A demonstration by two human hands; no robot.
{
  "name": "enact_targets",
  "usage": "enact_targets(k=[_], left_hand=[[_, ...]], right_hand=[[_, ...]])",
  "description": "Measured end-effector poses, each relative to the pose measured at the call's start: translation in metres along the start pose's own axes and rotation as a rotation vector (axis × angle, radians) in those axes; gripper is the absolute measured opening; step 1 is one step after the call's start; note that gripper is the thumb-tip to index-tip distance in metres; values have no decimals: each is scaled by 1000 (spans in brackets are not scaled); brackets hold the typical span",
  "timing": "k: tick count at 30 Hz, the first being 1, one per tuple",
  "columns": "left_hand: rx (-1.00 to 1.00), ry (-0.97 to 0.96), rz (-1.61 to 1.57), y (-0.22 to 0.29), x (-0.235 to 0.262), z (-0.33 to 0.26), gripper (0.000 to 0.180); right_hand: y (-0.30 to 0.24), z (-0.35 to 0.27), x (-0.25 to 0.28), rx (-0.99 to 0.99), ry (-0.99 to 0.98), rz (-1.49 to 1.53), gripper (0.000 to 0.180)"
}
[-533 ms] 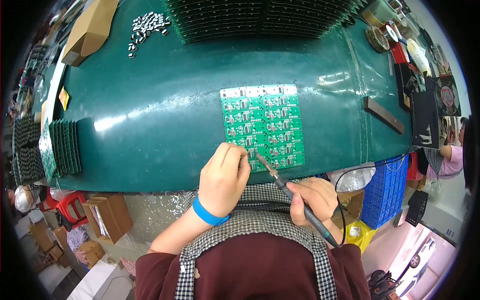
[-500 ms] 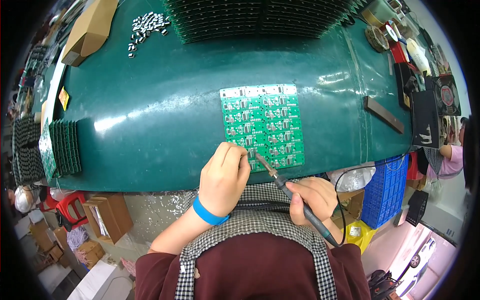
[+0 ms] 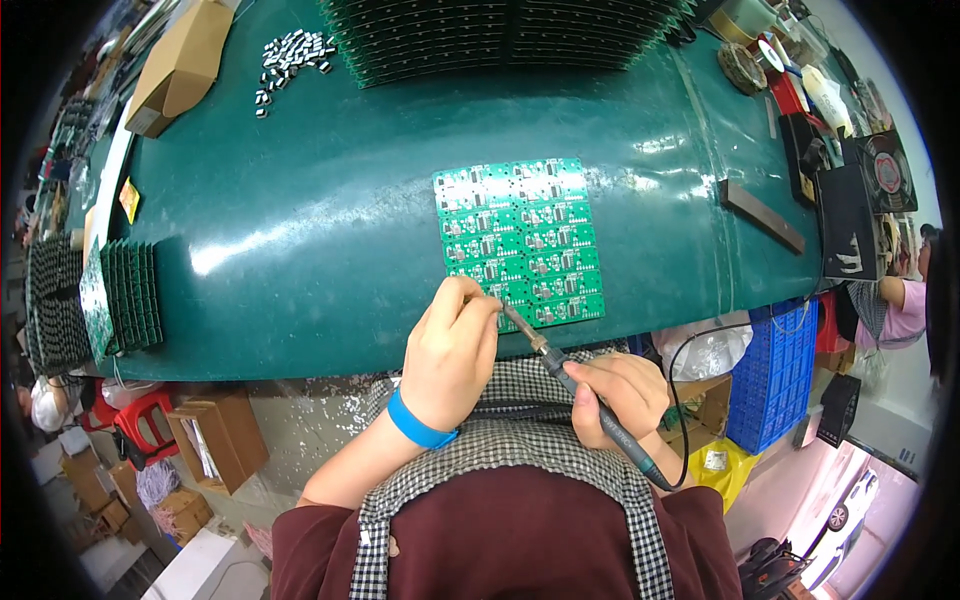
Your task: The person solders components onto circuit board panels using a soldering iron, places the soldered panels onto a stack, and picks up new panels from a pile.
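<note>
A green circuit board panel [image 3: 555, 238], made up of several small repeated boards with parts on them, lies flat near the front edge of the bench. My right hand [image 3: 622, 395] grips a soldering iron [image 3: 548, 358] by its dark handle, the tip pointing up and left to the panel's lower left part. Beside that tip, my left hand [image 3: 447, 350] is pinched shut over the panel's lower left corner, wearing a blue wristband [image 3: 415, 420]. Whatever the left fingertips hold is too small to make out. Whether the tip touches the board I cannot tell.
Stacked circuit boards [image 3: 500, 40] stand at the far side, with small silvery parts [image 3: 290, 62] left of them. More upright boards [image 3: 132, 295] stand at left. A dark bar [image 3: 762, 217] lies right; the iron's cable [image 3: 685, 400] runs past a blue crate [image 3: 772, 380].
The view has shifted slightly, so the panel appears a little higher and further left. The iron's tip has moved slightly left, closer to my left fingertips. Both hands keep their grips.
</note>
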State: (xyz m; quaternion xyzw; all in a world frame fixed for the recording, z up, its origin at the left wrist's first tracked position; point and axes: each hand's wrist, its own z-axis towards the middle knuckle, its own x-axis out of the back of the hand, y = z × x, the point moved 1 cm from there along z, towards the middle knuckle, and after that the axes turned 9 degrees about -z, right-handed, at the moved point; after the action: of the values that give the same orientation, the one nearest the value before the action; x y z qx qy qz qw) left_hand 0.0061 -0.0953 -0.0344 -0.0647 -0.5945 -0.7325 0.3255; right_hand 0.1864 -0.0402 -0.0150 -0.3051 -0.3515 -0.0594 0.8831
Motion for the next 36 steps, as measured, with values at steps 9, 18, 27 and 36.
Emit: enact_targets(k=[9, 18, 27, 36], left_hand=[[77, 11, 10, 5, 6, -12, 14], [37, 7, 24, 4, 0, -15, 14], [21, -74, 9, 6, -2, -18, 14], [-7, 86, 59, 5, 19, -15, 11]], right_hand=[[-1, -12, 7, 16, 56, -2, 15], [-4, -13, 3, 14, 32, 13, 19], [-10, -17, 1, -10, 51, 5, 17], [2, -28, 20, -16, 264, -40, 27]])
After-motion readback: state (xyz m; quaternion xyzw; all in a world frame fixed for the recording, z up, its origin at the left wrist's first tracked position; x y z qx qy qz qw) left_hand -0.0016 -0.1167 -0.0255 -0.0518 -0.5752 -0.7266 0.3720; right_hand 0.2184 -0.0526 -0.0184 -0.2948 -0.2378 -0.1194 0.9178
